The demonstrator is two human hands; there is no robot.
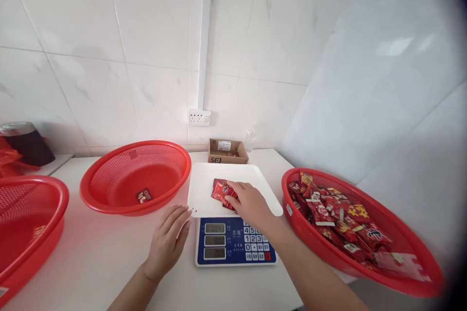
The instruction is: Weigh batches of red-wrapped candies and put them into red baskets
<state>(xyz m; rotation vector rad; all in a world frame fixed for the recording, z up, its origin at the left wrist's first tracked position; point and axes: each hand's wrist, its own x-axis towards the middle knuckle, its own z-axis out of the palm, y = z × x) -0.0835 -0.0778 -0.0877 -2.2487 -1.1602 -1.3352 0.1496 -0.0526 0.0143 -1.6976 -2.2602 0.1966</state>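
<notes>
My right hand [248,204] rests on a small pile of red snack packets [221,189] lying on the white tray [233,175] of a blue electronic scale [233,245]. Its fingers curl over the packets and touch them. My left hand [170,240] lies flat on the white table just left of the scale, fingers stretched out, holding nothing. A red basket [408,272] at the right is full of red snack packets [335,214]. Another red basket [109,194] left of the scale holds a single packet [144,196].
A third red basket [54,204] sits at the far left edge. A small open cardboard box [228,151] stands against the tiled wall behind the scale, below a wall socket [199,117]. A dark container [27,143] stands at the back left.
</notes>
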